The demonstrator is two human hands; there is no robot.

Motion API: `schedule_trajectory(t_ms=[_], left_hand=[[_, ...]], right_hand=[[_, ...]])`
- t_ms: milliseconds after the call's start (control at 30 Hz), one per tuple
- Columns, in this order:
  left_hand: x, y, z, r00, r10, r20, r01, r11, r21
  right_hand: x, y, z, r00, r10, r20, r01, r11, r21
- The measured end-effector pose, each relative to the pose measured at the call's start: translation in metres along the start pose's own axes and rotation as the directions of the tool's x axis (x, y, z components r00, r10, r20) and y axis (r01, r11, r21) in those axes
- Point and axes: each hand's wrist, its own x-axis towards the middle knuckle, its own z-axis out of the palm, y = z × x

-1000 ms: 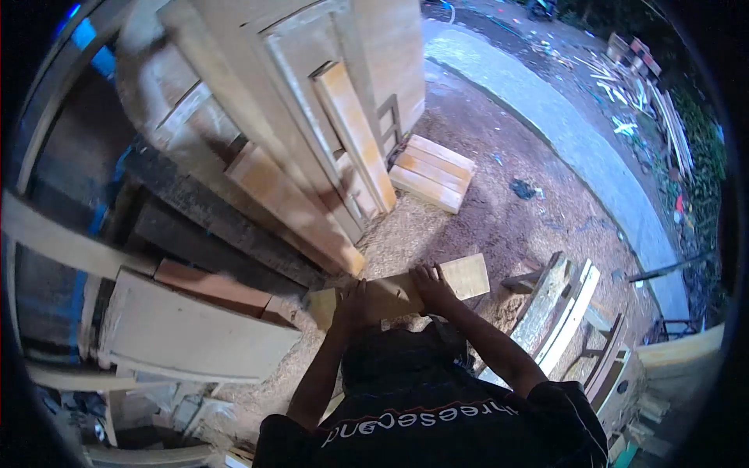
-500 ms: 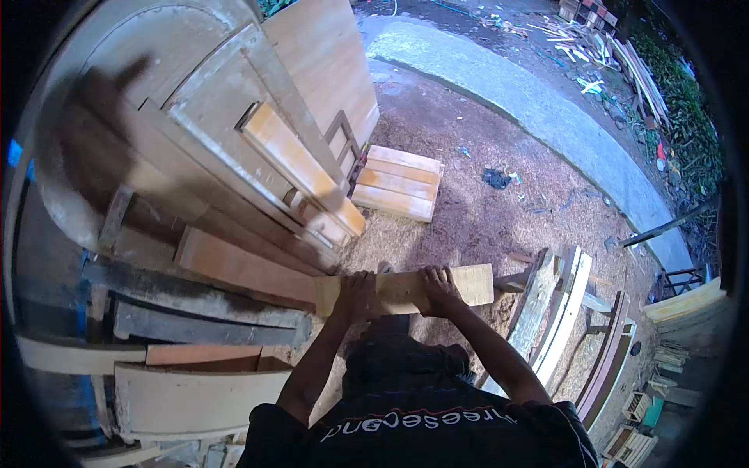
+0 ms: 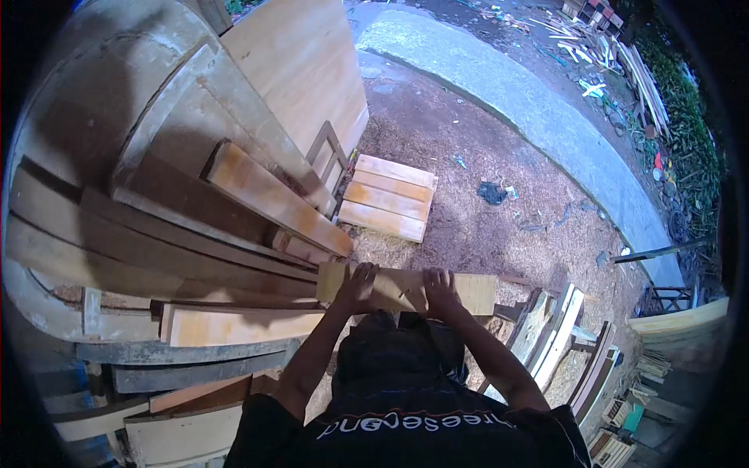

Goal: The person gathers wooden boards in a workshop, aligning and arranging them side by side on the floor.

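Observation:
A short, pale wooden board (image 3: pixel 399 287) lies crosswise in front of my body, held between both hands. Toward its left end, my left hand (image 3: pixel 358 288) is closed over it, fingers curled on the far edge. My right hand (image 3: pixel 442 293) grips it right of the middle in the same way. A small dark mark shows on the board's face between the hands. The undersides of the board and my thumbs are hidden.
Long planks and panels (image 3: pixel 257 195) lean at the left. A slatted wooden panel (image 3: pixel 388 196) lies on the shavings-covered ground ahead. Several boards (image 3: pixel 554 331) rest at the right. A concrete strip (image 3: pixel 515 109) curves behind, with scrap wood (image 3: pixel 581 47) beyond.
The view has shifted, so the leaning planks and the slatted panel appear lower and farther left. Both hands keep their hold on the board, which stays nearly in place before me.

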Motion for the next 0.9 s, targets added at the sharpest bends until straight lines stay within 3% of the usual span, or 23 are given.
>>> schedule_trajectory(t_ms=[33,100,233,333,400,500,600,667,733,800,900], left_hand=[[0.008,-0.004,-0.007,1.0,0.0,0.01,0.0,1.0,-0.002],[0.028,-0.015,-0.021,0.999,0.014,0.031,-0.005,0.965,-0.263],[0.07,-0.032,-0.046,0.983,0.002,0.181,0.04,0.973,-0.226],[0.102,-0.05,-0.046,0.994,0.023,0.103,-0.012,0.994,-0.107],[0.126,-0.058,-0.058,0.958,-0.003,0.288,0.039,0.992,-0.121],[0.16,-0.075,-0.048,0.934,-0.036,0.355,0.108,0.977,-0.185],[0.189,-0.101,0.0,0.927,-0.036,0.372,0.121,0.971,-0.207],[0.212,-0.12,0.048,0.905,-0.052,0.423,0.178,0.948,-0.263],[0.225,-0.133,0.099,0.943,-0.077,0.325,0.151,0.966,-0.21],[0.251,-0.155,0.158,0.91,-0.076,0.408,0.172,0.963,-0.205],[0.303,-0.195,0.251,0.877,-0.073,0.474,0.179,0.967,-0.183]], right_hand=[[0.006,0.004,-0.006,1.0,-0.001,0.009,0.002,1.0,-0.029],[0.021,0.01,-0.019,1.0,0.002,0.021,-0.001,0.999,-0.051],[0.063,0.029,-0.032,0.992,0.045,0.12,-0.038,0.998,-0.06],[0.094,0.046,-0.033,0.985,0.043,0.169,-0.035,0.998,-0.05],[0.119,0.062,-0.03,0.984,0.023,0.175,-0.019,1.0,-0.025],[0.163,0.084,-0.023,0.991,-0.014,0.134,0.009,0.999,0.037],[0.193,0.105,-0.007,0.962,-0.033,0.272,0.017,0.998,0.059],[0.226,0.126,0.022,0.971,-0.03,0.236,0.007,0.995,0.098],[0.26,0.144,0.064,0.964,-0.015,0.265,-0.011,0.995,0.095],[0.292,0.166,0.125,0.984,0.022,0.176,-0.037,0.996,0.079],[0.355,0.199,0.195,0.968,0.062,0.242,-0.087,0.992,0.093]])
